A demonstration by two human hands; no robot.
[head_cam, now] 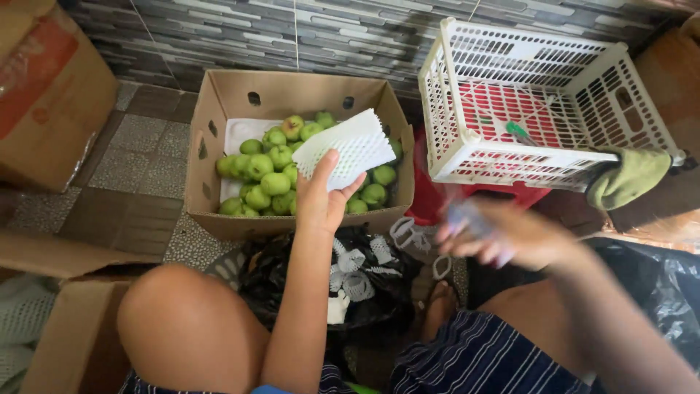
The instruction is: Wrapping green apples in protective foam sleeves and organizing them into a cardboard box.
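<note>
Up in my left hand [321,198] I hold a white foam net [344,148], pinched between thumb and fingers by its lower edge. It is a soft, flattened sleeve with a diamond mesh and a toothed, zigzag rim, tilted so its far corner rises to the right. It hangs just above the near right part of a box [219,98] of plain brown cardboard, open at the top, with punched oval holes in its walls and a white sheet lining the left inner wall. Inside lie green fruits [268,175], round, smooth and slightly glossy, one or two blushed yellow-pink. My right hand [510,235] is off to the right and smeared by motion; it seems curled round something pale, but I cannot tell what, nor how tightly. Between my knees sits a black plastic bag [364,292], crinkled and shiny, with more white nets heaped on it. Beyond my right hand a white plastic crate [452,146] with latticed walls leans tilted on a red stool [521,193]. Rough speckled tiles cover the floor [138,160].
</note>
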